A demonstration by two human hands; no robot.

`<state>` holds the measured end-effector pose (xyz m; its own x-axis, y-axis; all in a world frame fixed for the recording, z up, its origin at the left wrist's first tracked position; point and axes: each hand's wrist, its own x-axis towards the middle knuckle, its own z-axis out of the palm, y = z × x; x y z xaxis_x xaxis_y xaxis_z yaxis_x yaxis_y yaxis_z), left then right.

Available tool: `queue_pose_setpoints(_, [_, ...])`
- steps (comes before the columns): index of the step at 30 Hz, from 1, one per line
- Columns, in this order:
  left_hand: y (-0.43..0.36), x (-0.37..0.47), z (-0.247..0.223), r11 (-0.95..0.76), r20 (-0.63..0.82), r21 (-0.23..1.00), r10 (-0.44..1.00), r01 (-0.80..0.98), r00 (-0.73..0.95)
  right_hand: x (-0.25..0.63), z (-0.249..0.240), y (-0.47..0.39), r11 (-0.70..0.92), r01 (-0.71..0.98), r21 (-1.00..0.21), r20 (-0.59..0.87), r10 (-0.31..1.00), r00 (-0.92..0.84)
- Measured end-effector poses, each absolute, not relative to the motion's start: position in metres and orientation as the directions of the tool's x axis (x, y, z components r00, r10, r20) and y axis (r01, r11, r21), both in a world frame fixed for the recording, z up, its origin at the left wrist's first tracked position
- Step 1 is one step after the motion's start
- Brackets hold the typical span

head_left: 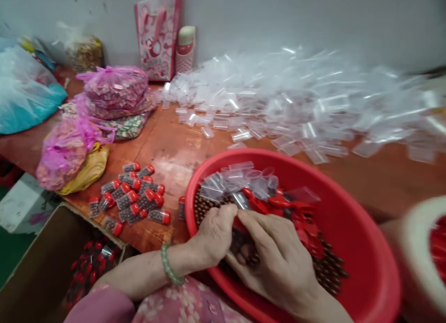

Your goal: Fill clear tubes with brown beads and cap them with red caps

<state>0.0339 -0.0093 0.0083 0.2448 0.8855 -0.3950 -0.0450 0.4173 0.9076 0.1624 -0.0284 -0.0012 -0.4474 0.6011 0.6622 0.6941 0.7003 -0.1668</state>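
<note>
Presently | red piece (240,224): small, mostly hidden | grip: left hand (216,232), right hand (283,253) clasped on it

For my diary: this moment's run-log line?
left hand, right hand: over red basin | inside: brown beads | table: red-capped vials

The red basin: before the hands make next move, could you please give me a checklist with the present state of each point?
1. Both hands at the red basin: ok, left hand and right hand meet over it.
2. Brown beads available inside: ok.
3. Clear tubes kept apart from red pieces in the basin: not ok, some overlap.
4. Bracelet outside the basin: ok, left of the rim.
5. Red-capped containers all away from the basin: not ok, one sits close beside its rim.
6. Grip firm: cannot tell, fingers hide much of it.
</note>
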Motion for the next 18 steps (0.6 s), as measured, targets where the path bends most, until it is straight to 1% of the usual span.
queue_pose_setpoints(1, [-0.013,0.025,0.007,0.303,-0.307,0.952,0.928,0.052,0.213,0.158,-0.001,-0.03,0.717,0.679,-0.156,0.664,0.585,-0.465])
queue_pose_setpoints(2, [-0.018,0.016,0.007,0.198,-0.224,0.969,0.956,0.149,0.188,0.155,-0.001,-0.031,0.738,0.658,-0.151,0.659,0.571,-0.489])
queue_pose_setpoints(3, [-0.021,0.006,0.007,0.113,-0.157,0.967,0.97,0.228,0.184,0.152,-0.001,-0.032,0.761,0.631,-0.152,0.643,0.561,-0.521])
queue_pose_setpoints(4, [-0.025,-0.005,0.008,0.06,-0.12,0.96,0.971,0.275,0.206,0.15,0.0,-0.033,0.784,0.602,-0.155,0.622,0.55,-0.557])
queue_pose_setpoints(6, [-0.029,-0.028,0.013,0.012,-0.099,0.946,0.962,0.323,0.256,0.153,-0.001,-0.032,0.805,0.57,-0.166,0.576,0.548,-0.607])
queue_pose_setpoints(8, [-0.031,-0.055,0.02,0.025,-0.109,0.922,0.975,0.387,0.196,0.165,-0.003,-0.028,0.78,0.601,-0.172,0.539,0.585,-0.605])
queue_pose_setpoints(9, [-0.031,-0.07,0.022,0.035,-0.097,0.878,0.99,0.477,0.105,0.173,-0.005,-0.026,0.753,0.635,-0.172,0.523,0.617,-0.589])
queue_pose_setpoints(11, [-0.029,-0.102,0.024,0.066,-0.042,0.729,0.998,0.681,-0.051,0.193,-0.009,-0.022,0.69,0.702,-0.174,0.49,0.679,-0.546])
queue_pose_setpoints(13, [-0.026,-0.134,0.02,0.117,0.031,0.514,0.987,0.85,-0.155,0.211,-0.012,-0.02,0.617,0.761,-0.2,0.439,0.751,-0.493])
queue_pose_setpoints(14, [-0.024,-0.147,0.016,0.184,0.072,0.385,0.971,0.904,-0.229,0.219,-0.013,-0.02,0.57,0.793,-0.213,0.403,0.791,-0.46])
queue_pose_setpoints(15, [-0.021,-0.158,0.012,0.218,0.11,0.282,0.96,0.934,-0.257,0.225,-0.014,-0.021,0.517,0.828,-0.217,0.356,0.832,-0.426])
queue_pose_setpoints(16, [-0.019,-0.166,0.009,0.205,0.155,0.223,0.958,0.953,-0.242,0.231,-0.014,-0.021,0.466,0.858,-0.216,0.305,0.867,-0.394])
queue_pose_setpoints(17, [-0.017,-0.17,0.007,0.173,0.195,0.2,0.957,0.964,-0.213,0.235,-0.014,-0.021,0.42,0.882,-0.212,0.251,0.896,-0.366])
queue_pose_setpoints(18, [-0.015,-0.17,0.007,0.13,0.222,0.21,0.959,0.969,-0.177,0.238,-0.014,-0.021,0.382,0.901,-0.206,0.199,0.918,-0.344])
